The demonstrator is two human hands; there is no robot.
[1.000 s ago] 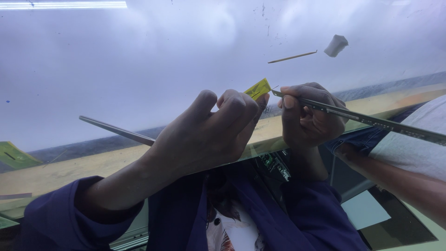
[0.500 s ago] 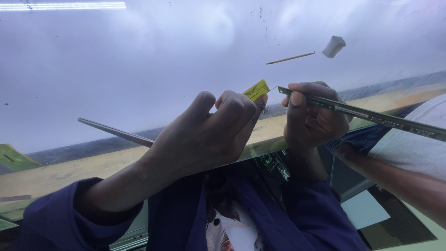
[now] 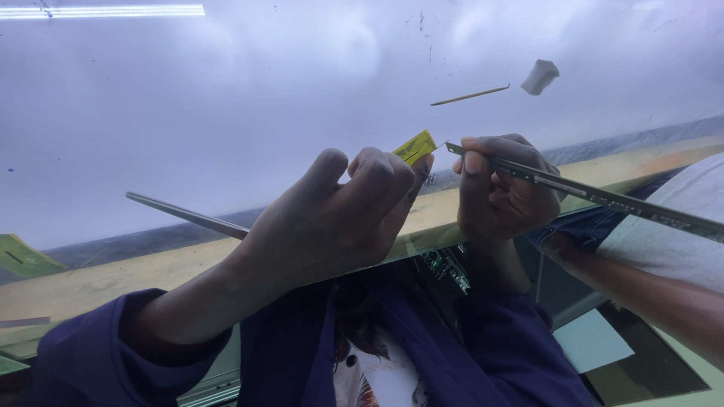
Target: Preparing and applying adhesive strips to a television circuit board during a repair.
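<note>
Head view shows a broad white panel point(image 3: 226, 98) filling the upper picture, and everything else is placed against it. Along its lower edge, the right hand point(image 3: 501, 188) holds one end of a long dark circuit strip point(image 3: 603, 197), fingers curled fully round it; the strip runs off to the right. It looks light, thin and likely springy, so it is best gripped by its edges near the end. Left of that, the left hand point(image 3: 339, 218) is closed, its fingers pinching a small yellow flat-cable tab point(image 3: 415, 146) at the strip's tip. That tab seems flimsy and easily creased. A thin stick point(image 3: 469, 95) and a small white block point(image 3: 540, 76) lie on the panel above.
</note>
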